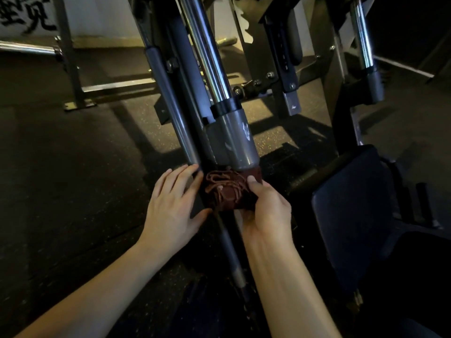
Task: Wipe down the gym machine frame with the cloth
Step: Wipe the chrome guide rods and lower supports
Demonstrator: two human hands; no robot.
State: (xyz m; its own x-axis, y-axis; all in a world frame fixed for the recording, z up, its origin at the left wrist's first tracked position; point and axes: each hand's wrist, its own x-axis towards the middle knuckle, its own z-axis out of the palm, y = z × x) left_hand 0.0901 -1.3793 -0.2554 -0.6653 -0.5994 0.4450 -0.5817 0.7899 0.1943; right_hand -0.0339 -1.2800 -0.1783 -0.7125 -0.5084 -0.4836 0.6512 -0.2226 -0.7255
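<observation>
Frame tube (238, 140) slants up-left; right hand (266, 208) grasps bunched cloth (227, 191), left hand (170, 203) grip released.

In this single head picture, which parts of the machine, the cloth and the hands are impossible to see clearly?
Head view only:
1. Frame surface beneath the cloth: hidden by the cloth and the right hand.
2. Right hand's fingers: tucked under the cloth, only the thumb shows.
3. Chrome rod: its top is cut off by the upper edge.
4. Wall writing: cut off by the edge and blurred.
5. Seat pad: its detail is lost in darkness.
</observation>
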